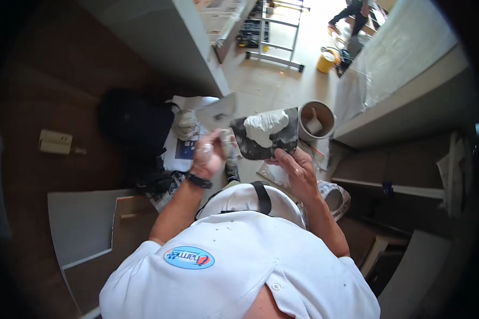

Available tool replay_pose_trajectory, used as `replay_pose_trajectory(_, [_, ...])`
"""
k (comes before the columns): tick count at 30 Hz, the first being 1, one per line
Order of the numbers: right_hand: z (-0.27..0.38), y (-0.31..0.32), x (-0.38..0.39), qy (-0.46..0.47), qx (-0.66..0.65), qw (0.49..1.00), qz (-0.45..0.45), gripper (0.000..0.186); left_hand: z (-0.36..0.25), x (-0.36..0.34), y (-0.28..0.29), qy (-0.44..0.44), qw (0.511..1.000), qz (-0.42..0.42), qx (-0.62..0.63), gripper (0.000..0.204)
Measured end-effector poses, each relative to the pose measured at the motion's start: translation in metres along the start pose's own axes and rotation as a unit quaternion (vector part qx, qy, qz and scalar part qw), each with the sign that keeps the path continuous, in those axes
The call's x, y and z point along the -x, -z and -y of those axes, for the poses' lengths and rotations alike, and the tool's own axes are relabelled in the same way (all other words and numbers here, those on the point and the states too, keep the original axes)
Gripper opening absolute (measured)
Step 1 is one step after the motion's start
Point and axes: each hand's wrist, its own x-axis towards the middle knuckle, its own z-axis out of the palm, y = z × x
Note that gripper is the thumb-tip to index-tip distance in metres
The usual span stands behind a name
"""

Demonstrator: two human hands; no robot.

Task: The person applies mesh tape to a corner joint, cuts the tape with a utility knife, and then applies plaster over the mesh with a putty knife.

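Note:
My right hand [298, 167] grips the near edge of a dark, flat, square plate [286, 133], thumb on top. A thick mass of white putty [265, 126] is spread over the plate's upper face. Just left of it, my left hand [210, 154] is closed, its fingers bent at the lower edge of a broad, pale putty knife [216, 110]. The knife's handle is mostly hidden by the fingers. White smears mark the left hand, and a dark band circles that wrist. Beyond the plate on the right stands a round grey bucket [330, 118] with a white scoop-like thing [314, 125] inside.
Ahead stand a metal ladder [279, 45] and a yellow bucket [325, 63]; another person [354, 18] is farther back. A black bag [125, 122] and papers [175, 159] lie at left. A plastic-covered panel [394, 58] borders the right, and a white bucket [338, 201] sits near my right forearm.

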Motion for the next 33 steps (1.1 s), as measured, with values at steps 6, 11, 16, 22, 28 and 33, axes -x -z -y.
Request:
replay_pose_trajectory(6, [0.012,-0.013,-0.049,0.015,0.025,0.999,-0.041,0.028,-0.100,0.008,0.038,-0.076,0.981,0.044,-0.172,0.023])
replay_pose_trajectory(11, [0.010,-0.038,-0.077,0.041,0.052,0.997,-0.039,0.026,-0.143,0.026,0.002,-0.031,0.925,0.086,-0.368,0.046])
replay_pose_trajectory(16, [0.007,-0.091,-0.103,0.094,0.184,0.978,-0.022,0.020,-0.169,0.007,0.007,-0.016,0.902,0.094,-0.420,0.068])
replay_pose_trajectory(22, [0.023,-0.126,-0.121,0.297,0.549,0.774,0.110,0.036,-0.196,-0.004,0.018,-0.025,0.870,0.073,-0.487,0.070])
replay_pose_trajectory(28, [0.024,-0.137,-0.127,0.245,0.672,0.667,0.207,0.047,-0.214,-0.002,0.037,-0.012,0.908,0.109,-0.405,0.066])
replay_pose_trajectory(33, [0.009,-0.130,-0.132,0.245,0.738,0.582,0.238,0.044,-0.233,0.000,0.053,0.000,0.909,0.125,-0.397,0.063])
